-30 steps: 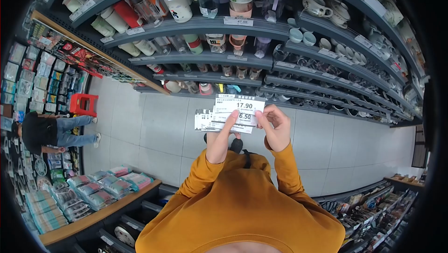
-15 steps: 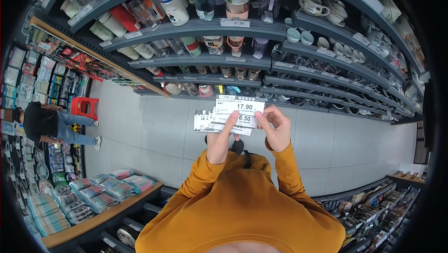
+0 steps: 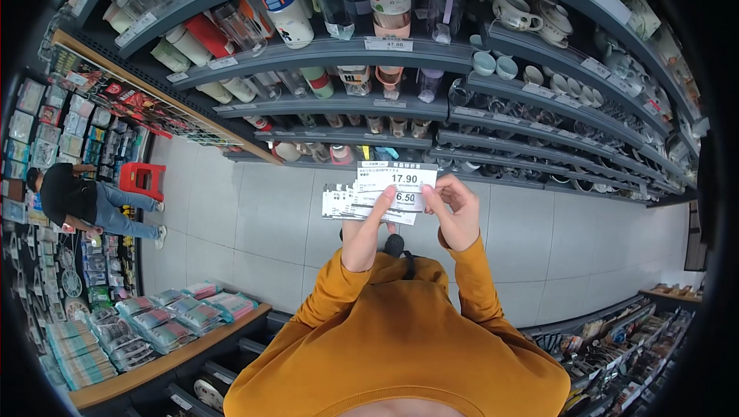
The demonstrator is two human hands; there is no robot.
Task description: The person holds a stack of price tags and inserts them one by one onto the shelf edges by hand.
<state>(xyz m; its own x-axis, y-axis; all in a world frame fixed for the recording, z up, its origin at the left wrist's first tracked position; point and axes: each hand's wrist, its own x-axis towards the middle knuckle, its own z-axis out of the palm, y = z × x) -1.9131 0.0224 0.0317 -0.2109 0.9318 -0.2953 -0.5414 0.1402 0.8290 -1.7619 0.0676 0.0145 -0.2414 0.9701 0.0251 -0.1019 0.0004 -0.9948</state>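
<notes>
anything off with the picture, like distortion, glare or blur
All in the head view: wide-angle distortion bends the long dark grey shelves into arcs inside a black rounded border; large prices on the white paper tags read clearly, but much fine print doesn't; the pale grey tiled floor looks evenly lit, while the shelf recesses look dark.

The left hand [image 3: 363, 236] grips a fanned stack of price labels [image 3: 396, 171], thumb across the front; the right hand [image 3: 460, 221] pinches their right edge. The top label reads 17.90, with 6.50 on the one beneath. Beyond the fingers [image 3: 456, 188] rise grey shelves [image 3: 308, 55] of bottles [image 3: 391, 5], with teapots [image 3: 516, 13] farther right. Well left of the fingers are a red stool [image 3: 141, 180] and a person [image 3: 85, 200] in a black top; nearer the body on that side, wrapped packs [image 3: 165, 334] lie on a wood-edged counter [image 3: 173, 357].
</notes>
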